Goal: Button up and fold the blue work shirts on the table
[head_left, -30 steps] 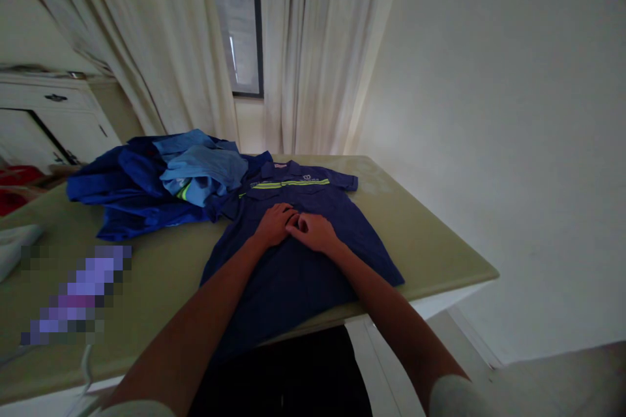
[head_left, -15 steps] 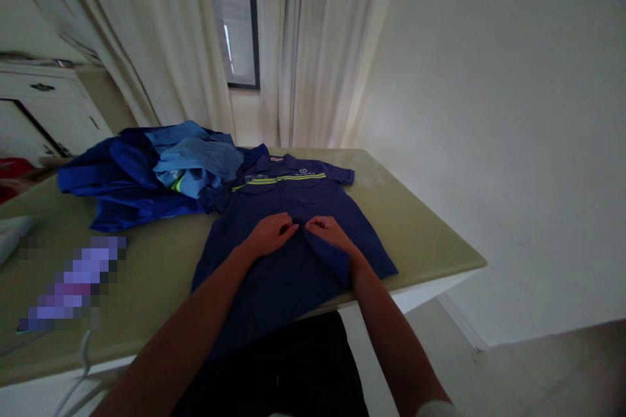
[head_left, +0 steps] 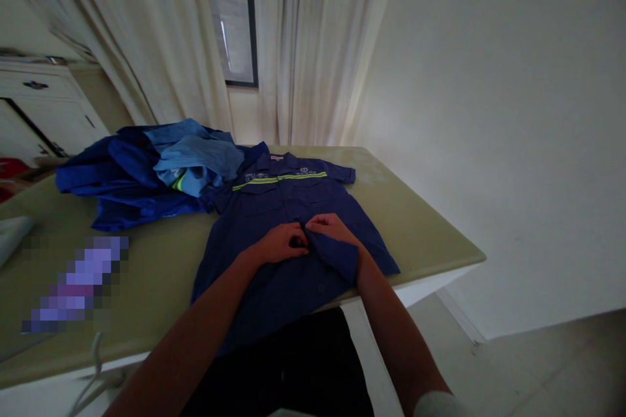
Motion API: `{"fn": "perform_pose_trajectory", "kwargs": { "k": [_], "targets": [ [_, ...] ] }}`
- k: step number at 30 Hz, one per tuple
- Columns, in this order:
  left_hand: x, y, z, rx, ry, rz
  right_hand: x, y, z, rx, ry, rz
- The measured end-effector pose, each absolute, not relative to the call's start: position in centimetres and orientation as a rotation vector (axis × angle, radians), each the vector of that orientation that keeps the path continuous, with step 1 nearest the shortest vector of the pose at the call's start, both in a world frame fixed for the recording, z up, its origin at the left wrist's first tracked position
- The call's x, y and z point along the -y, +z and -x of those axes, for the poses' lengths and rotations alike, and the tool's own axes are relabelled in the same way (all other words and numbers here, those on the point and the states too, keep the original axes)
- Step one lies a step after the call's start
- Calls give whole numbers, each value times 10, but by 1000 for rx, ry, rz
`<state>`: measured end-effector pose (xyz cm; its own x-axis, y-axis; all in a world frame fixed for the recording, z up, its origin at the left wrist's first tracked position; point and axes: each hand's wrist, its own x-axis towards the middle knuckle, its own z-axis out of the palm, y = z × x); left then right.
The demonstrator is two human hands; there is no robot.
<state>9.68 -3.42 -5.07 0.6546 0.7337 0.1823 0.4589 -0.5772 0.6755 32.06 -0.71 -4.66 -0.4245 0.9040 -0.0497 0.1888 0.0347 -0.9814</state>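
Note:
A dark blue work shirt (head_left: 274, 208) with a yellow reflective stripe lies face up on the pale green table (head_left: 425, 228), collar away from me. My left hand (head_left: 280, 244) pinches the left edge of the shirt's front opening near its middle. My right hand (head_left: 330, 227) grips the right front edge, which is lifted and folded back over my wrist. Both hands meet at the placket, fingers closed on fabric.
A heap of blue garments (head_left: 147, 176) lies on the table's far left. A white object (head_left: 10, 234) sits at the left edge. White drawers (head_left: 44, 104) stand behind, curtains (head_left: 313, 45) hang beyond the table, and a white wall is on the right.
My hands have slid down the shirt front toward me. The right front edge, flat a second ago, is now lifted and turned back over my right wrist.

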Motion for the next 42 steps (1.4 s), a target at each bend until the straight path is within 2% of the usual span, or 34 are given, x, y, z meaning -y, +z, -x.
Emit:
{"fn": "perform_pose_trajectory", "kwargs": {
  "k": [8,19,25,35,42],
  "targets": [
    [42,-46,-98,-946,652,-2027,19,-38,-324,1856,1523,1115],
    [50,-41,-101,-1033,664,-2193,21,-35,-325,1934,1552,1095],
    [48,-41,-100,-1009,679,-2043,23,-34,-327,1922,1634,1093],
    [39,-43,-92,-884,584,-1862,20,-40,-325,1950,1574,1063],
    [42,-43,-96,-895,641,-1789,19,-46,-324,1983,1529,1043]
  ]
}}
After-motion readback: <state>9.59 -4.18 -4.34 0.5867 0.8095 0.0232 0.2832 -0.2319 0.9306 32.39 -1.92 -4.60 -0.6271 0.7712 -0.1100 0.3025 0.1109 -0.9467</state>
